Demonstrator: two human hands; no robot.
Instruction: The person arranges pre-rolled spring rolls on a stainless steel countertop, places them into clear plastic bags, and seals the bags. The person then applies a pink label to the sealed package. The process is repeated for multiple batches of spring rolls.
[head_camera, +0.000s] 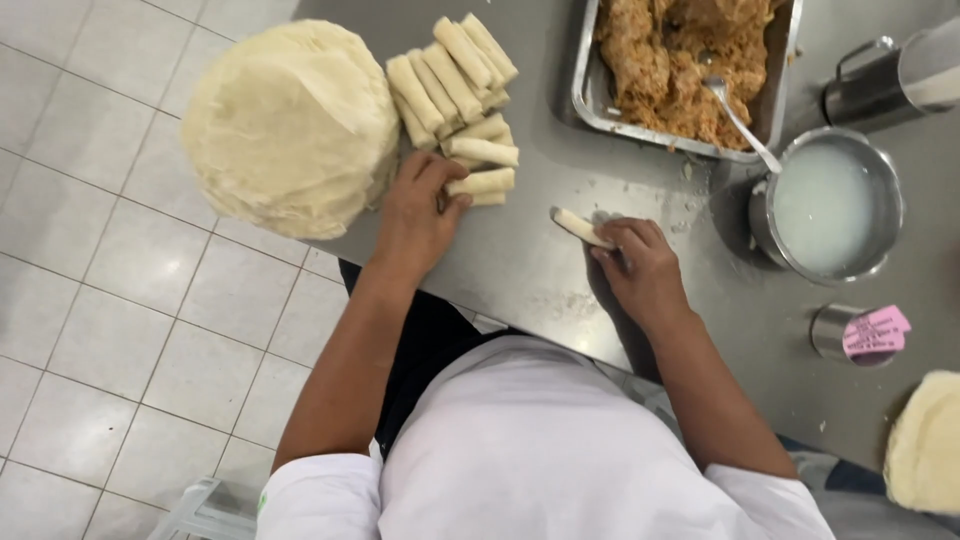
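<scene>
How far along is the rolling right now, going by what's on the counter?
Done: a pile of finished rolls is stacked on the steel counter, with the left hand resting on its near edge. In hand: the right hand touches one roll lying apart. Left: a thick stack of wrappers and a tray of filling, still well stocked.

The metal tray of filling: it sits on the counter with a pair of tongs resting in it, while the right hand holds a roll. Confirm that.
Not quite. In the head view the metal tray of filling holds a spoon, not tongs. The rest stands: the tray sits on the counter, and the right hand holds a roll.
</scene>
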